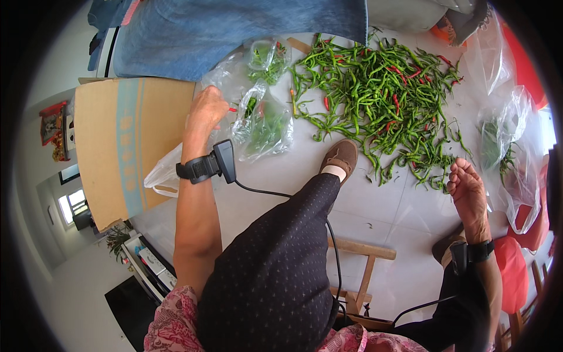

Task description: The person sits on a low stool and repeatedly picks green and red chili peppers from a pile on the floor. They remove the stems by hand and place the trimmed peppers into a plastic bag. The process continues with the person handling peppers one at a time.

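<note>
A large heap of green chili peppers (374, 97), with some red ones mixed in, is spread over the floor. My left hand (207, 108) is over the clear plastic bags at the left, its fingers curled. A red chili pepper (232, 109) shows right beside its fingers; whether they grip it is hidden. One clear bag (268, 132) has green contents, and a tied-looking bag (268, 57) of green and red peppers lies behind it. At the heap's near right edge is my right hand (467, 191), fingers curled in with no pepper visible in them.
A cardboard box (167, 105) stands at left, beside a white plastic bag (165, 174). Blue cloth (246, 26) hangs across the far side. Another clear bag with green contents (495, 145) lies at right, near a red bag (510, 273). A wooden stool frame (363, 251) and black cables (338, 255) are close by.
</note>
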A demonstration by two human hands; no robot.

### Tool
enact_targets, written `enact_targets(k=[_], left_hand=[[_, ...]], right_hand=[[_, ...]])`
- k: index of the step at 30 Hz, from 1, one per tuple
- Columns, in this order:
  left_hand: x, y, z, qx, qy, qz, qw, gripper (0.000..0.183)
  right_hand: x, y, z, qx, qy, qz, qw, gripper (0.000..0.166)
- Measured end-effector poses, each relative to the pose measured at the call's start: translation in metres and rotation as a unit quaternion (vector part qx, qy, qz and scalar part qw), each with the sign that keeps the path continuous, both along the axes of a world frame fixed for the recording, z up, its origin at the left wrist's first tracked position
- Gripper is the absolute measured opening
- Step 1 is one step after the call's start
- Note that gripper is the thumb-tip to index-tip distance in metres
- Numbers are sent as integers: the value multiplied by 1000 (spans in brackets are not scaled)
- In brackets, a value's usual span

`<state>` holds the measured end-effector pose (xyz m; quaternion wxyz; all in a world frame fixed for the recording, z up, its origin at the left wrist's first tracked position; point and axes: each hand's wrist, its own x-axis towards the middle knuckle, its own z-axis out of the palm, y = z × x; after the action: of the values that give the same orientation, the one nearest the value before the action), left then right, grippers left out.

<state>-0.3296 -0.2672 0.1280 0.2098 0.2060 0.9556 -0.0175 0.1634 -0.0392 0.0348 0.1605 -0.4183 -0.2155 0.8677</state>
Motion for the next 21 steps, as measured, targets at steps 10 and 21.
enact_targets(k=[10,21], left_hand=[[-10,-29,-39,259,13,-41,965,22],[178,163,-59,223,-182,-373,882,8]], right_hand=[[5,3,-3,-5,1,4,1000,19],[50,14,-24,-3,-89,-72,993,16]])
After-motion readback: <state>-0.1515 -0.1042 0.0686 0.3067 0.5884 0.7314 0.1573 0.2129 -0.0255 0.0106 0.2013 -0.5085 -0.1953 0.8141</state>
